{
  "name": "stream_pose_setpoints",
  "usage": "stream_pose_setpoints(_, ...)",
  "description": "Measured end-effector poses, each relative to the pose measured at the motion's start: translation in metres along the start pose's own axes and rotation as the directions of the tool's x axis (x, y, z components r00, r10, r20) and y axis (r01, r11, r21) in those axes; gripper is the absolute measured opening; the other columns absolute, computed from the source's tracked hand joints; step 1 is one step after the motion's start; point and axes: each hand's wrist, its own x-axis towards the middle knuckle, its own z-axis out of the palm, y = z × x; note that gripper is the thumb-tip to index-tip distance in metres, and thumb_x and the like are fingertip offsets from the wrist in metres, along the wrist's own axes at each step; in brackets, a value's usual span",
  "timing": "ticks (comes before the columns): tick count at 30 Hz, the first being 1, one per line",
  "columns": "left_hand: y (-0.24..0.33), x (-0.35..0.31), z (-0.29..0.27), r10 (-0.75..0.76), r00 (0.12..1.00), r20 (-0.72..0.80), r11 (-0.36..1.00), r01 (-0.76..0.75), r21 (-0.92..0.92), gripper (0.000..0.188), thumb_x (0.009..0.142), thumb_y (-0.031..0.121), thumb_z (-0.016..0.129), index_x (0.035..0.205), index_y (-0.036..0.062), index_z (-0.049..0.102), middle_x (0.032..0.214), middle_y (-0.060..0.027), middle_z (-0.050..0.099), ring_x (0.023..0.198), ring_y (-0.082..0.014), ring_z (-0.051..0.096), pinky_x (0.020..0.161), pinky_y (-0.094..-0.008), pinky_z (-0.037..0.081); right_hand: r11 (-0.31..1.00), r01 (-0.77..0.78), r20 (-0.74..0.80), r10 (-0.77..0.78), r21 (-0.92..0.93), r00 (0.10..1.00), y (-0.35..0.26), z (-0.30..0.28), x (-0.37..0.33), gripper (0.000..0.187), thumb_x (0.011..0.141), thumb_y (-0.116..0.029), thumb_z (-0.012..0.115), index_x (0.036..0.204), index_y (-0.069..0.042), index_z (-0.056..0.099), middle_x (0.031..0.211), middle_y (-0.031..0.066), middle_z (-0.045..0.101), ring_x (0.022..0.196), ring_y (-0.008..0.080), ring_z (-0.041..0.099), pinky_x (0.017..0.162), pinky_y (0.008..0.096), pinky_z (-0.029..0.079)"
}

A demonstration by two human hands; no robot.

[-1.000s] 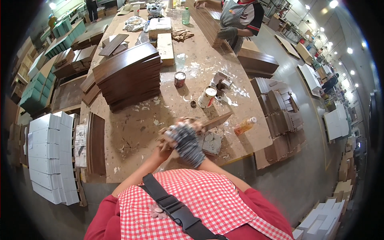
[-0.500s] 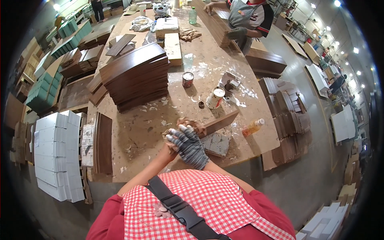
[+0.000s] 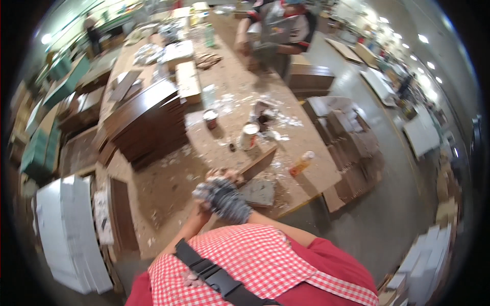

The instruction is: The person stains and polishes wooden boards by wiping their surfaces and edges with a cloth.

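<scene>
Our hands stay bunched together at the near edge of the desk.

Our right hand (image 3: 227, 200), in a grey knit glove, curls over our bare left hand (image 3: 217, 179); we cannot tell how tight each grip is. They touch the end of the long brown wooden strip (image 3: 259, 163) lying on the dusty wooden desk (image 3: 168, 188). Since before, the hands have hardly moved; our view has just tipped a little closer.

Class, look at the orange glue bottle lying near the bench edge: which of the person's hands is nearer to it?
Right. The gloved right hand lies just left of the orange glue bottle; the left hand sits behind it, farther left.
</scene>
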Motion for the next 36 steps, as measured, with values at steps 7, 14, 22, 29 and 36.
stream_pose_setpoints(7,0.044,0.025,0.07,-0.075,0.985,-0.154,0.698,0.162,0.697,0.034,0.091,0.013,0.059,0.121,-0.0017,0.05,0.115,-0.0074,0.052,0.101,-0.015,0.051,0.087,-0.0303,0.041,0.996,-0.059,-0.11,0.067,0.074,0.992,0.034,-0.045,-0.003,0.033,0.084,-0.036,0.056,0.11,-0.018,0.066,0.111,0.0152,0.059,0.105,0.0315,0.053,0.089,0.0486,0.041)
stream_pose_setpoints(14,0.077,0.026,0.091,-0.263,0.942,-0.209,0.685,0.335,0.648,0.022,0.091,0.007,0.058,0.11,-0.0028,0.058,0.096,-0.0055,0.062,0.084,-0.0126,0.058,0.072,-0.0277,0.048,0.957,-0.288,0.028,0.289,-0.026,0.957,0.095,-0.058,-0.032,0.034,0.086,-0.043,0.052,0.106,-0.022,0.069,0.081,0.0102,0.059,0.084,0.0308,0.056,0.078,0.0463,0.044)
stream_pose_setpoints(22,0.082,0.034,0.092,-0.299,0.928,-0.22,0.683,0.37,0.63,0.024,0.09,0.006,0.059,0.112,-0.0038,0.058,0.093,-0.0064,0.066,0.078,-0.0117,0.062,0.063,-0.0262,0.049,0.909,-0.412,0.05,0.416,-0.065,0.908,0.115,-0.064,-0.033,0.035,0.086,-0.037,0.052,0.087,-0.005,0.065,0.078,0.0159,0.058,0.079,0.0318,0.057,0.074,0.0482,0.044)
stream_pose_setpoints(29,0.08,0.043,0.098,-0.278,0.945,-0.17,0.672,0.318,0.668,0.024,0.089,0.005,0.059,0.112,-0.0025,0.058,0.096,-0.0112,0.066,0.082,-0.0164,0.064,0.064,-0.0274,0.05,0.804,-0.581,-0.066,0.591,0.125,0.804,0.016,0.025,0.012,0.027,0.083,-0.036,0.051,0.092,-0.014,0.062,0.089,0.0109,0.059,0.089,0.031,0.054,0.086,0.0451,0.038)
stream_pose_setpoints(36,0.077,0.035,0.097,-0.153,0.98,-0.129,0.531,0.192,0.825,0.024,0.088,0.005,0.061,0.11,-0.0031,0.058,0.095,-0.0122,0.066,0.081,-0.0181,0.064,0.065,-0.0284,0.05,0.84,-0.213,-0.017,0.255,0.5,0.967,0.008,0.039,0.009,0.025,0.08,-0.029,0.053,0.098,-0.017,0.064,0.086,0.0091,0.059,0.085,0.0264,0.056,0.082,0.0403,0.042)
